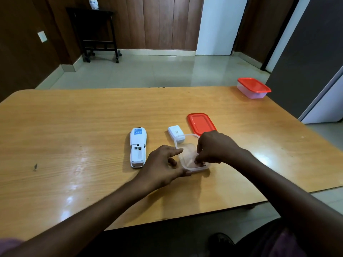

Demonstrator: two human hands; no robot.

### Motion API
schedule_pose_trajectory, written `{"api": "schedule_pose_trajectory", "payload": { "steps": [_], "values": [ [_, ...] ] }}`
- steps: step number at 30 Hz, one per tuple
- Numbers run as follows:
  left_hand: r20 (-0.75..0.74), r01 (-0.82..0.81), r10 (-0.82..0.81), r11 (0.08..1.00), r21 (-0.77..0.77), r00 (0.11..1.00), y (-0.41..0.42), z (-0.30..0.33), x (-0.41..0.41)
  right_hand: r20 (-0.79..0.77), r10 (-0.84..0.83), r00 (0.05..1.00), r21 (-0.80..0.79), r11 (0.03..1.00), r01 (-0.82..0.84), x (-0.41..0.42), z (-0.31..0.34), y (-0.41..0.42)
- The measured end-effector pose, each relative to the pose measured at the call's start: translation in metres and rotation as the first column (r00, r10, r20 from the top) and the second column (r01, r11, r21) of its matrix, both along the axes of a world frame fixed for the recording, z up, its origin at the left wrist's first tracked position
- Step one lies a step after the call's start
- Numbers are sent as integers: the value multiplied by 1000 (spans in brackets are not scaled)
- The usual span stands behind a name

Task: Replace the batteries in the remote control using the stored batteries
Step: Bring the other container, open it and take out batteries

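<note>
Head view: at centre frame, a person's right hand (213, 147) reaches down into a small clear plastic container (187, 138), its fingers (197, 161) curled to pinch a dark battery (202, 164) lying on the bottom. The left hand (163, 166), fingers spread, braces the container's near-left wall, apparently to keep it from sliding on the light wooden tabletop (74, 145). Just left of the hands, the white remote control (137, 147) lies face down, its battery compartment open and seemingly awaiting cells. Its white battery cover (176, 133) and the container's red plastic lid (201, 124) rest just above, set aside. A second, red-lidded plastic box (253, 88) sits closed at the upper right.
</note>
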State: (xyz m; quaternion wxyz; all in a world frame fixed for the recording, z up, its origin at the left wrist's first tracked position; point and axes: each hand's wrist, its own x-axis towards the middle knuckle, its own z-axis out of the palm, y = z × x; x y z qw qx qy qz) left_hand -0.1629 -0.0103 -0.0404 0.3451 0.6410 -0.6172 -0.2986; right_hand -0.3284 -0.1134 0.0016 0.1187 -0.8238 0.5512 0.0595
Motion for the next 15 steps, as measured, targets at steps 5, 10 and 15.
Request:
{"api": "schedule_pose_trajectory", "payload": {
  "steps": [5,10,15],
  "values": [
    [9,-5,5,1000,-12,1000,-1,-2,0,51,-28,998,58,998,25,2,-1,-2],
    [42,-2,3,1000,-22,999,-2,-4,0,91,-13,996,97,995,4,3,-2,-2],
    [47,-1,3,999,-36,999,-3,-6,1,128,-14,992,64,998,6,0,-1,-4]
  ]
}}
